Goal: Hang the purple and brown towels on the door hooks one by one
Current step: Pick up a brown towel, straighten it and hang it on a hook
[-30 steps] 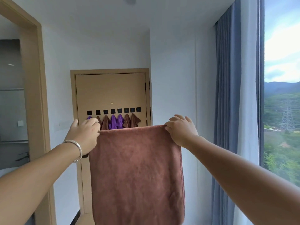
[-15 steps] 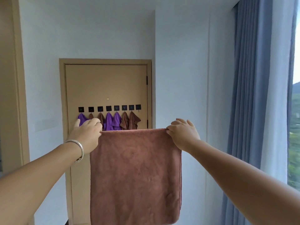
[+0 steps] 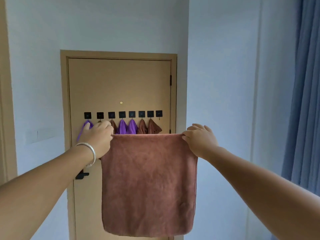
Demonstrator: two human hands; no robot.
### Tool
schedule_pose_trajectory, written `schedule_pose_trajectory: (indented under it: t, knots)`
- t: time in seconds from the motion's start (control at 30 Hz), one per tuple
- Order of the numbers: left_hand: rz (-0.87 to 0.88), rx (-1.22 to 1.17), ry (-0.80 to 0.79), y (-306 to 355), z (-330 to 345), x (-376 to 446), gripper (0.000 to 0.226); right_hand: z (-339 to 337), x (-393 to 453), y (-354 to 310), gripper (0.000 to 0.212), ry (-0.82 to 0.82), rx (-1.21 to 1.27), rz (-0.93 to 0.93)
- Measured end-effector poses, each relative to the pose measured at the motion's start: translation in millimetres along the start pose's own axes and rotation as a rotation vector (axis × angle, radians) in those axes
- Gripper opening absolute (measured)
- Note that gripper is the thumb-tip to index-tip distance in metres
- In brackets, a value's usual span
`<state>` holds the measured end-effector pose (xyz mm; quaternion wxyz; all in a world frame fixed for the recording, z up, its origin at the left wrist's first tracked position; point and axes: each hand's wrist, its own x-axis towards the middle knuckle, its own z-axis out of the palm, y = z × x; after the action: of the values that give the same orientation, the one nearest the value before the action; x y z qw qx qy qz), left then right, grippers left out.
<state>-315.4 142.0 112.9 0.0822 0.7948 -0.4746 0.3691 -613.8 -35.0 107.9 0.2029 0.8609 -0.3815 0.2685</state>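
I hold a brown towel [image 3: 149, 184] spread flat in front of me, hanging from its top edge. My left hand [image 3: 97, 138] pinches its top left corner and my right hand [image 3: 199, 141] pinches its top right corner. Behind it is a tan door [image 3: 119, 84] with a row of several black square hooks [image 3: 122, 114]. Purple towels [image 3: 126, 127] and brown towels [image 3: 152, 128] hang from most of them. The rightmost hook [image 3: 159, 113] is bare. The held towel and my left hand hide the lower parts of the hung towels.
A black door handle [image 3: 81, 175] sticks out at the door's left, below my left wrist. A white wall corner [image 3: 187, 84] juts out right of the door. Blue curtains [image 3: 304, 101] hang at the far right. A wooden frame edge [image 3: 5, 101] runs down the far left.
The view has swung left and come closer to the door; the window has left the frame. Both hands keep the same hold on the spread brown towel.
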Motion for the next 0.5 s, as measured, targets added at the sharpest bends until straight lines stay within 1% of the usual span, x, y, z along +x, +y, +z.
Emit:
schedule_pose_trajectory:
  t: [0.3,0.5]
  knots:
    - [0.006,-0.046,-0.030,-10,117,82,0.014,119,109,-3,0.037,0.005,0.040,-0.013]
    - [-0.016,-0.088,0.010,-1,188,162,0.010,198,198,13,0.038,0.009,0.056,-0.028]
